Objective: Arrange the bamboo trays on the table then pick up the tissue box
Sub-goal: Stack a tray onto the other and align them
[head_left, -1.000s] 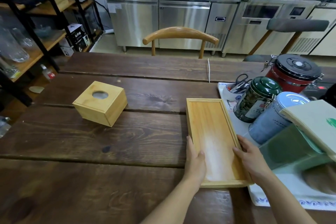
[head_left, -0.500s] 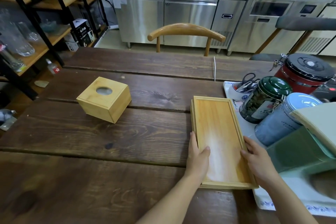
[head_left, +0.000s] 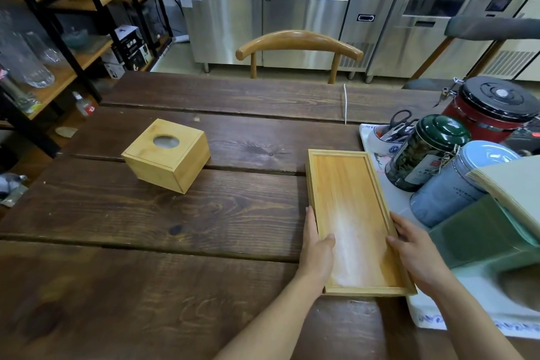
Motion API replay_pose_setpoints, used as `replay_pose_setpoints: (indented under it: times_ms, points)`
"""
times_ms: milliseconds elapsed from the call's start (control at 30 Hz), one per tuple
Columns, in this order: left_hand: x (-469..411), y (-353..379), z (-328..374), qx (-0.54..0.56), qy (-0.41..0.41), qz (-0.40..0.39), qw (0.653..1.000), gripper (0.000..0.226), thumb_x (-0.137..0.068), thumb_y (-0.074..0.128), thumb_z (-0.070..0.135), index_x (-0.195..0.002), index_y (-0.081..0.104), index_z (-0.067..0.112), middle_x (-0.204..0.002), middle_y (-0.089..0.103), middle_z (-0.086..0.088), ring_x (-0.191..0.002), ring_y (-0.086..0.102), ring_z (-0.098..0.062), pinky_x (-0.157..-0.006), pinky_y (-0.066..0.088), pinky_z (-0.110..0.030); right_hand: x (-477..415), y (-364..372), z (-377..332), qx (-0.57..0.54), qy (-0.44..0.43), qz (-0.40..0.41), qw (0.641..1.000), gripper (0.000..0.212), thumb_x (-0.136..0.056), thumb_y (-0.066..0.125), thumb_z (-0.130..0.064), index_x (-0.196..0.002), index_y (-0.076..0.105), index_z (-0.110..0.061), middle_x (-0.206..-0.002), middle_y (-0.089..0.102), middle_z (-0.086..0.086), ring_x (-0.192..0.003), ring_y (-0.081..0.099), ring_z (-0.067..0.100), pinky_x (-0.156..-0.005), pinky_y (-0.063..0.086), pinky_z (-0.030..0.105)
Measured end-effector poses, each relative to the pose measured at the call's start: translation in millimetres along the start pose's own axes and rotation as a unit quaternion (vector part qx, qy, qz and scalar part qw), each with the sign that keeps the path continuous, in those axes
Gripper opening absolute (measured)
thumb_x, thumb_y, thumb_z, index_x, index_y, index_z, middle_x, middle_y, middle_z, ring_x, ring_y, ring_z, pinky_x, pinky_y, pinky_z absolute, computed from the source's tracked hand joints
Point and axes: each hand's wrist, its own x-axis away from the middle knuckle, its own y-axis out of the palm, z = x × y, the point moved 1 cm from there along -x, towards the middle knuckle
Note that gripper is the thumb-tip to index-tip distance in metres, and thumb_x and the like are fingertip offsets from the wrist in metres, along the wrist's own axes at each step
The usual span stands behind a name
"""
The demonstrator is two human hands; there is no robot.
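A long bamboo tray (head_left: 349,199) lies lengthwise on the dark wooden table (head_left: 204,228), right of centre; a second tray edge seems to show beneath it on the left side. My left hand (head_left: 317,245) grips its left rim, thumb inside the tray. On the opposite rim, my right hand (head_left: 415,248) holds the near end. The cube-shaped bamboo tissue box (head_left: 166,155), with an oval hole on top, stands apart at the left middle of the table, untouched.
Right of the tray, a white cloth (head_left: 432,310) carries a green tin (head_left: 426,152), a blue-grey tin (head_left: 461,184), a red canister (head_left: 491,108), a cup with scissors (head_left: 388,137) and a green box (head_left: 482,231). A wooden chair (head_left: 298,44) stands at the far edge.
My left thumb has slid over the rim into the tray, and both hands hold the sides more firmly. The view has shifted slightly; the tray stays in about the same spot.
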Motion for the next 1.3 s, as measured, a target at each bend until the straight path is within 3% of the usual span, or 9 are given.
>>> replay_pose_setpoints:
  times_ms: [200, 433, 600, 767, 900, 1033, 1167, 1300]
  points:
    - [-0.9, 0.6, 0.2, 0.005, -0.001, 0.0, 1.0, 0.067, -0.097, 0.039, 0.012, -0.146, 0.007, 0.045, -0.156, 0.024, 0.004, -0.139, 0.029, -0.021, -0.116, 0.024, -0.05, 1.0, 0.0, -0.7, -0.011, -0.003, 0.003, 1.0, 0.054, -0.088, 0.044, 0.007, -0.137, 0.037, -0.012, -0.12, 0.046, -0.005, -0.109, 0.043, 0.011, -0.095, 0.031, 0.03]
    - [-0.4, 1.9, 0.5, 0.003, -0.002, 0.001, 1.0, 0.066, -0.097, 0.039, 0.013, -0.146, 0.007, 0.045, -0.156, 0.023, 0.004, -0.14, 0.027, -0.021, -0.116, 0.024, -0.051, -2.0, 0.1, 0.3, -0.017, 0.001, 0.019, 1.0, 0.053, -0.087, 0.044, 0.007, -0.135, 0.041, -0.015, -0.114, 0.048, -0.007, -0.104, 0.044, 0.012, -0.091, 0.032, 0.031]
    - [0.4, 0.4, 0.8, 0.005, 0.005, -0.004, 1.0, 0.066, -0.098, 0.038, 0.012, -0.147, 0.007, 0.043, -0.157, 0.022, 0.004, -0.141, 0.026, -0.02, -0.117, 0.023, -0.05, -3.3, -0.1, 1.2, -0.026, 0.01, 0.026, 0.999, 0.052, -0.086, 0.045, 0.008, -0.133, 0.044, -0.015, -0.106, 0.05, -0.013, -0.087, 0.049, 0.0, -0.088, 0.032, 0.029]
    - [-0.8, 0.4, 0.0, 0.001, 0.009, -0.004, 1.0, 0.064, -0.098, 0.038, 0.013, -0.146, 0.008, 0.043, -0.156, 0.023, 0.004, -0.14, 0.027, -0.02, -0.116, 0.024, -0.05, -3.8, -0.4, 1.9, -0.046, 0.016, 0.025, 0.998, 0.052, -0.086, 0.045, 0.008, -0.131, 0.046, -0.016, -0.11, 0.057, -0.009, -0.091, 0.052, 0.002, -0.089, 0.035, 0.031]
    - [-2.5, 0.3, 2.8, -0.001, 0.011, -0.01, 1.0, 0.064, -0.098, 0.037, 0.013, -0.147, 0.008, 0.042, -0.157, 0.022, 0.004, -0.141, 0.026, -0.021, -0.117, 0.024, -0.051, -4.4, -0.6, 0.4, -0.056, 0.017, 0.02, 0.998, 0.049, -0.087, 0.044, 0.008, -0.13, 0.046, -0.014, -0.095, 0.056, -0.022, -0.087, 0.051, -0.004, -0.085, 0.036, 0.029]
    - [-2.5, -0.7, 4.4, -0.006, 0.011, -0.01, 1.0, 0.064, -0.098, 0.038, 0.014, -0.147, 0.009, 0.043, -0.156, 0.023, 0.004, -0.14, 0.027, -0.021, -0.116, 0.024, -0.051, -5.0, -0.1, 0.4, -0.064, 0.016, 0.023, 0.998, 0.049, -0.087, 0.044, 0.007, -0.132, 0.045, -0.013, -0.101, 0.055, -0.014, -0.087, 0.05, -0.005, -0.087, 0.035, 0.029]
    - [2.3, -0.7, 6.0, -0.015, 0.016, -0.023, 0.999, 0.065, -0.096, 0.043, 0.025, -0.146, 0.006, 0.044, -0.156, 0.023, 0.006, -0.14, 0.028, -0.019, -0.116, 0.024, -0.05, -3.4, -1.4, 0.5, -0.072, 0.014, 0.022, 0.997, 0.047, -0.087, 0.046, 0.005, -0.131, 0.046, -0.013, -0.116, 0.054, -0.003, -0.099, 0.051, 0.013, -0.089, 0.035, 0.033]
    - [16.8, -12.4, 0.3, -0.047, 0.049, -0.071, 0.995, 0.078, -0.091, 0.053, 0.036, -0.147, 0.0, 0.041, -0.159, 0.012, 0.011, -0.143, 0.018, -0.011, -0.119, 0.019, -0.045, 6.8, -4.8, 2.8, -0.048, -0.013, 0.018, 0.999, 0.042, -0.087, 0.054, -0.005, -0.129, 0.048, -0.012, -0.11, 0.057, -0.004, -0.097, 0.052, 0.011, -0.087, 0.037, 0.028]
